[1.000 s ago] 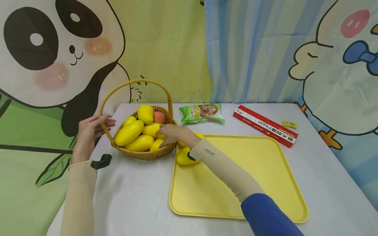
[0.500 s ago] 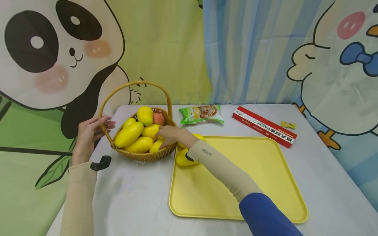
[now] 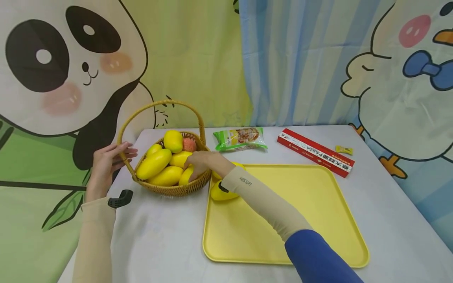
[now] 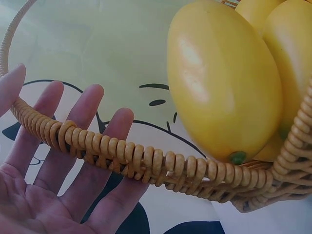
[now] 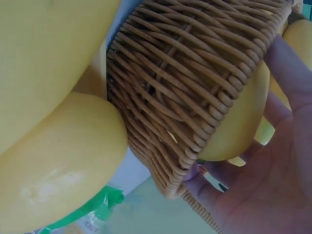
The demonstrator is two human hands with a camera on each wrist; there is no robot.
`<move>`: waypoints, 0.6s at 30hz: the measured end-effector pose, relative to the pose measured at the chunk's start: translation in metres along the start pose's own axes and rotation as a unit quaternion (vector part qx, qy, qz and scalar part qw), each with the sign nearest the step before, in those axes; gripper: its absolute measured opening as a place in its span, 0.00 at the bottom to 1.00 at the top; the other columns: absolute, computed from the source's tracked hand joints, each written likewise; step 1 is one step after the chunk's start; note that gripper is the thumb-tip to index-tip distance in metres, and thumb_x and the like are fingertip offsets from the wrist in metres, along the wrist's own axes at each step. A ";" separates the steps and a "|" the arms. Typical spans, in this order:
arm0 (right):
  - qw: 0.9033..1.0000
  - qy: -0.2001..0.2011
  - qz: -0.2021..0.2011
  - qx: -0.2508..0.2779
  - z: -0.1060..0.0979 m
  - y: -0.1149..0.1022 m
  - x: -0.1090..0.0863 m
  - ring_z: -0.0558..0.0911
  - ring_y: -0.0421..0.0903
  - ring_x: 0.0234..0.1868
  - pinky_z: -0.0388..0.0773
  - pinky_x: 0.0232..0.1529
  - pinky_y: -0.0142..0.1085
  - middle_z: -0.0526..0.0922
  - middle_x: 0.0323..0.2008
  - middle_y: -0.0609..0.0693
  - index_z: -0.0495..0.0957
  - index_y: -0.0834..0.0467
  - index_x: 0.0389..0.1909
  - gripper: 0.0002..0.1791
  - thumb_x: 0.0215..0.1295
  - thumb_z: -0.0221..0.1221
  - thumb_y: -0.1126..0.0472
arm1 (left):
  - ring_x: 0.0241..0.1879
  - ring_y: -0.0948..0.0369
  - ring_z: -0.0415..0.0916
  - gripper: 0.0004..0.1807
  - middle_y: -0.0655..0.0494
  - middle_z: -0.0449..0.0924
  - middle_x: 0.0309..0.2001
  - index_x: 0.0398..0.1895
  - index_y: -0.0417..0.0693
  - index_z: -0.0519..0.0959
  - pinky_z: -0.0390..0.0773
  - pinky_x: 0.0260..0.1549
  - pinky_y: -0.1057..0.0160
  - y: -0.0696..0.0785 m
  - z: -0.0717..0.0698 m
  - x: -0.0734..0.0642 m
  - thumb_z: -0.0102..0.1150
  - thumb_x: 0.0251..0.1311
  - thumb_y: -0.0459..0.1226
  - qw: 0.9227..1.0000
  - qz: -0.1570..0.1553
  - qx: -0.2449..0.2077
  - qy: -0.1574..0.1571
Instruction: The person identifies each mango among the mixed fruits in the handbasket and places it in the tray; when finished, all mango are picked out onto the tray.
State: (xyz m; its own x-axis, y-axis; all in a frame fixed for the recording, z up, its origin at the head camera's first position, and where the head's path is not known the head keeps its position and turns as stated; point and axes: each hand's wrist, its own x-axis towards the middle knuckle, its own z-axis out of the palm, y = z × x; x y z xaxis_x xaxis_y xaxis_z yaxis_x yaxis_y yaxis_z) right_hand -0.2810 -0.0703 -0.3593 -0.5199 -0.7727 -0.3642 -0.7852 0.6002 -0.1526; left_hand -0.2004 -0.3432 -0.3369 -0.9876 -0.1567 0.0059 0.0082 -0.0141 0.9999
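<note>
– Right hand (image 3: 200, 161)?
– Dips into the right side of the wicker basket (image 3: 177, 190), with fingers and thumb curled round a yellow mango (image 3: 185, 177).
– Left hand (image 3: 106, 163)?
– Spread at the left side of the arched handle (image 3: 159, 103), with fingers nearly straight behind it. Touching or not: cannot tell.
– Otherwise in the basket?
– More mangoes (image 3: 154, 165), heaped, plus a reddish fruit (image 3: 189, 145) at the back right.
– Farther out?
– To the right, a yellow tray (image 3: 290, 220), with other mangoes (image 3: 216, 193) at the far left corner, partly hidden by the right forearm (image 3: 263, 200). Beyond the tray, a green snack packet (image 3: 241, 138); then a red-and-white pasta box (image 3: 315, 152) set slantwise, with a small yellow sachet (image 3: 344, 149) just beside it. All on a white table (image 3: 159, 236).
</note>
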 end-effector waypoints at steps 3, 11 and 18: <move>1.000 -0.001 0.009 0.012 0.001 -0.002 -0.002 0.70 0.46 0.66 0.65 0.66 0.38 0.72 0.65 0.46 0.71 0.48 0.65 0.31 0.62 0.61 0.42 | 0.35 0.65 0.85 0.11 0.61 0.87 0.33 0.41 0.53 0.84 0.79 0.37 0.73 -0.002 0.000 0.000 0.57 0.65 0.46 1.000 0.003 -0.007 -0.003; 1.000 0.022 -0.007 -0.005 0.000 -0.002 -0.003 0.74 0.45 0.61 0.69 0.62 0.36 0.76 0.61 0.45 0.73 0.49 0.63 0.32 0.60 0.63 0.41 | 0.34 0.65 0.85 0.10 0.62 0.87 0.32 0.39 0.53 0.84 0.80 0.36 0.73 -0.003 -0.001 0.000 0.56 0.66 0.45 1.000 0.002 -0.011 -0.003; 0.999 0.040 -0.001 -0.006 -0.011 -0.002 -0.014 0.74 0.46 0.60 0.71 0.60 0.39 0.75 0.61 0.47 0.71 0.49 0.65 0.34 0.59 0.63 0.40 | 0.35 0.65 0.85 0.10 0.63 0.87 0.32 0.40 0.54 0.84 0.79 0.37 0.73 -0.001 0.000 -0.001 0.58 0.65 0.46 1.000 0.002 0.000 0.003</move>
State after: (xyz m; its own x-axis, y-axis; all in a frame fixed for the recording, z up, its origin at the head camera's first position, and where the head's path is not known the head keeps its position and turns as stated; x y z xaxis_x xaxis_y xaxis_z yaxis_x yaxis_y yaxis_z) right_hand -0.2758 -0.0624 -0.3441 -0.5432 -0.7880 -0.2898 -0.7899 0.5966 -0.1417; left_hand -0.1996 -0.3434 -0.3376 -0.9865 -0.1634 0.0092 0.0116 -0.0136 0.9998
